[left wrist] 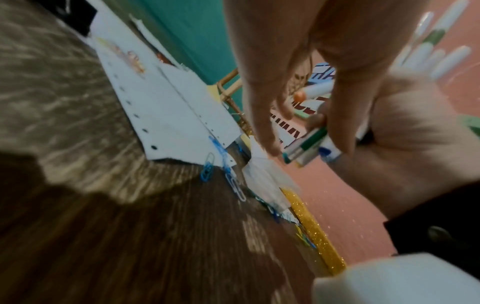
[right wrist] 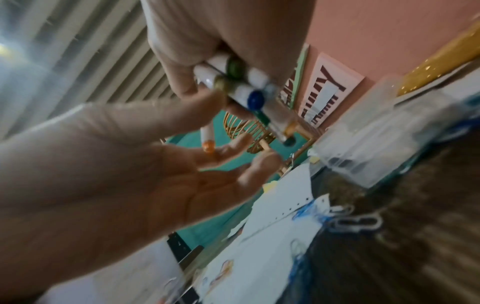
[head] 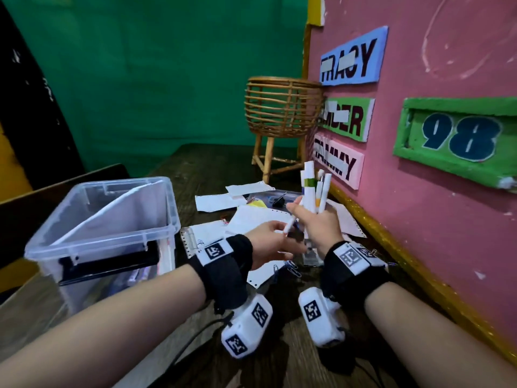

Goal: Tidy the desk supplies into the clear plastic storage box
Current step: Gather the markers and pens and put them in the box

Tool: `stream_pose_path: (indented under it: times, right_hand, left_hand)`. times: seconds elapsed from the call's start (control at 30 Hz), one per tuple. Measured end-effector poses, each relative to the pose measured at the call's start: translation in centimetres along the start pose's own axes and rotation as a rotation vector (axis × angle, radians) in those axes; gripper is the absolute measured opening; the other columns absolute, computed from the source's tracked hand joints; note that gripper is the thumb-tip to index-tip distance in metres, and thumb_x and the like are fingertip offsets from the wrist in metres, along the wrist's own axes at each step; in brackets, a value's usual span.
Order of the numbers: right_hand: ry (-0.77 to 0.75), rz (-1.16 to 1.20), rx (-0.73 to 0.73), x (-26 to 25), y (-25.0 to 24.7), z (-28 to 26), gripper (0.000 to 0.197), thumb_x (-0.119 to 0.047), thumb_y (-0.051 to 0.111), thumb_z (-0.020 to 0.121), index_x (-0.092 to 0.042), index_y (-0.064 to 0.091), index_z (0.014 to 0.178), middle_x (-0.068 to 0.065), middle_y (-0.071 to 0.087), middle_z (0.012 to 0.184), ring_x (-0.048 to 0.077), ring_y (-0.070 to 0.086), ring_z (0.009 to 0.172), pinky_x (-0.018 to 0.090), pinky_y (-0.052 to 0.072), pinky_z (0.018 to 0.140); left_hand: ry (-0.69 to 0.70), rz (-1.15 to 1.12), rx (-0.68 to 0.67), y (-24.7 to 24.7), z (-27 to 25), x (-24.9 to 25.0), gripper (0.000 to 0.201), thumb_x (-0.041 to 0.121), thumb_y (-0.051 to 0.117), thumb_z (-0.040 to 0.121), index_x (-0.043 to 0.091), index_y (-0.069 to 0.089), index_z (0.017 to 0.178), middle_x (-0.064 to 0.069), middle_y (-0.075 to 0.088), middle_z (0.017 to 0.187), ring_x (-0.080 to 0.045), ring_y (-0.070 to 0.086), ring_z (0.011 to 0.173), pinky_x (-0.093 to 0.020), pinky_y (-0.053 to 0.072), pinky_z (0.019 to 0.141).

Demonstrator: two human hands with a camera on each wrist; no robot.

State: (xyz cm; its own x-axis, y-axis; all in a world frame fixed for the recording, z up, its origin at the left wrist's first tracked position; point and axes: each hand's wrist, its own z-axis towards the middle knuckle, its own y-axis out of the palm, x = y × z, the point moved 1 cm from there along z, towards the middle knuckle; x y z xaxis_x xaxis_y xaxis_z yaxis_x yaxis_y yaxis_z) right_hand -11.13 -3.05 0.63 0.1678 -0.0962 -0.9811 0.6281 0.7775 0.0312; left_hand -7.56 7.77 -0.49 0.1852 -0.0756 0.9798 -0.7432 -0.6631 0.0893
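Observation:
My right hand [head: 307, 217] grips an upright bundle of white markers [head: 313, 189] with coloured bands, just above the scattered papers [head: 251, 219]. In the right wrist view the bundle [right wrist: 246, 82] shows green, gold and blue end caps. My left hand [head: 282, 233] is right beside it and pinches a single white marker [head: 289, 226] with an orange end [right wrist: 207, 144], tilted toward the bundle. The clear plastic storage box [head: 84, 246] stands open to the left. It holds a slanted sheet of paper and a black item.
Blue and white paper clips [head: 292, 266] lie under my hands, with a small clear case [head: 312, 257] on the dark wooden desk. A black binder clip [head: 278, 203] lies among the far papers. A wicker basket stand [head: 282, 107] is at the back. A pink board [head: 419, 205] walls the right side.

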Motion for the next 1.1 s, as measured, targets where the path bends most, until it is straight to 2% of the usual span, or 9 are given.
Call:
stream_pose_path:
  times: [0.1,0.17,0.27,0.43,0.57,0.67,0.8,0.9,1.1]
  right_hand:
    - [0.100,0.074,-0.071,0.5,1.7,-0.9,0.021,-0.021,0.075,0.075,-0.015,0.064,0.092,0.005,0.062,0.075,0.025,0.062,0.072,0.040,0.056,0.074]
    - [0.133,0.112,-0.089,0.7,2.5,-1.5,0.021,-0.022,0.073,0.077,-0.014,0.063,0.094,0.006,0.063,0.077,0.026,0.062,0.075,0.042,0.054,0.079]
    - [0.161,0.159,-0.100,0.8,2.9,-2.0,0.030,-0.019,0.074,0.076,-0.010,0.060,0.101,0.006,0.063,0.077,0.019,0.062,0.071,0.036,0.053,0.074]
    - [0.127,0.203,-0.180,0.3,3.2,-2.7,0.016,0.002,0.069,0.074,-0.012,0.061,0.077,0.012,0.060,0.068,0.021,0.059,0.064,0.031,0.051,0.067]
    - [0.187,0.203,-0.209,0.7,3.5,-3.2,0.027,-0.002,0.074,0.071,-0.008,0.061,0.093,0.009,0.063,0.074,0.019,0.063,0.065,0.033,0.055,0.068]
    - [0.231,0.237,-0.197,0.9,3.7,-3.2,0.032,-0.003,0.078,0.066,-0.010,0.062,0.093,0.001,0.067,0.082,0.015,0.065,0.072,0.036,0.056,0.073]
    - [0.120,0.157,-0.302,0.1,3.1,-3.3,0.022,-0.004,0.078,0.067,-0.013,0.061,0.078,-0.003,0.061,0.064,0.013,0.059,0.062,0.026,0.050,0.063]
    - [0.033,0.087,-0.348,-0.4,2.8,-3.3,0.021,-0.001,0.075,0.070,-0.012,0.059,0.078,0.004,0.059,0.069,0.018,0.059,0.069,0.028,0.051,0.069]
    - [0.123,0.086,-0.233,-0.3,3.7,-2.4,0.015,-0.010,0.074,0.073,-0.018,0.062,0.073,0.006,0.067,0.077,0.023,0.066,0.078,0.038,0.053,0.080]
  left_hand:
    - [-0.067,0.120,-0.093,0.5,-0.5,0.4,0.025,-0.021,0.049,0.080,0.001,0.053,0.091,-0.010,0.059,0.075,-0.020,0.059,0.068,-0.024,0.050,0.062]
    - [-0.113,0.112,-0.067,0.2,-0.7,0.3,0.024,-0.023,0.045,0.080,-0.001,0.054,0.081,-0.011,0.059,0.072,-0.019,0.061,0.062,-0.021,0.053,0.057]
    - [-0.169,0.062,-0.107,-0.7,-0.9,-0.2,0.027,-0.021,0.044,0.082,0.003,0.057,0.083,-0.010,0.062,0.081,-0.016,0.065,0.069,-0.016,0.056,0.057]
    - [-0.162,0.020,-0.081,-1.7,-1.2,-0.6,0.035,-0.026,0.042,0.079,0.004,0.060,0.079,-0.010,0.062,0.082,-0.019,0.061,0.075,-0.016,0.055,0.057]
    - [-0.127,0.051,-0.132,-1.3,-1.5,-0.5,0.048,-0.028,0.037,0.079,0.012,0.058,0.095,-0.007,0.062,0.085,-0.017,0.061,0.082,-0.018,0.056,0.062]
    - [-0.194,0.136,-0.149,-1.5,-1.7,-0.5,0.035,-0.022,0.043,0.083,0.010,0.059,0.080,-0.004,0.064,0.075,-0.015,0.061,0.075,-0.021,0.052,0.068]
    - [-0.291,0.157,-0.211,-1.8,-2.1,-0.7,0.028,-0.013,0.047,0.088,0.007,0.061,0.076,0.001,0.070,0.058,-0.008,0.068,0.060,-0.016,0.056,0.063]
    - [-0.248,0.106,-0.197,-1.7,-2.5,-0.3,0.032,-0.019,0.045,0.086,0.005,0.064,0.075,-0.003,0.071,0.064,-0.010,0.069,0.062,-0.016,0.058,0.062]
    - [-0.052,0.184,-0.131,-2.2,-3.1,2.3,0.033,-0.019,0.051,0.082,0.012,0.058,0.088,-0.003,0.062,0.082,-0.013,0.061,0.077,-0.016,0.055,0.066]
